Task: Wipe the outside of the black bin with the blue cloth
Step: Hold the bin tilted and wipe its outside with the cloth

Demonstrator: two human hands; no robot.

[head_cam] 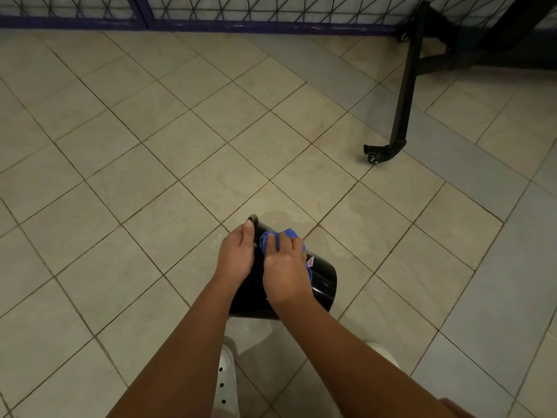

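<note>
Right hand (286, 274) presses blue cloth (265, 241) on black bin (324, 280), near white shoes (224, 375). Left hand (236, 254) wraps bin's left side. Bin tipped, shiny; hard push could make it slip, roll right.

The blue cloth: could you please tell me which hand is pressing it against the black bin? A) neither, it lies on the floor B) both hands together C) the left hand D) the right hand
D: the right hand lies over the blue cloth on the side of the black bin, while the left hand grips the bin beside it without the cloth.
</note>
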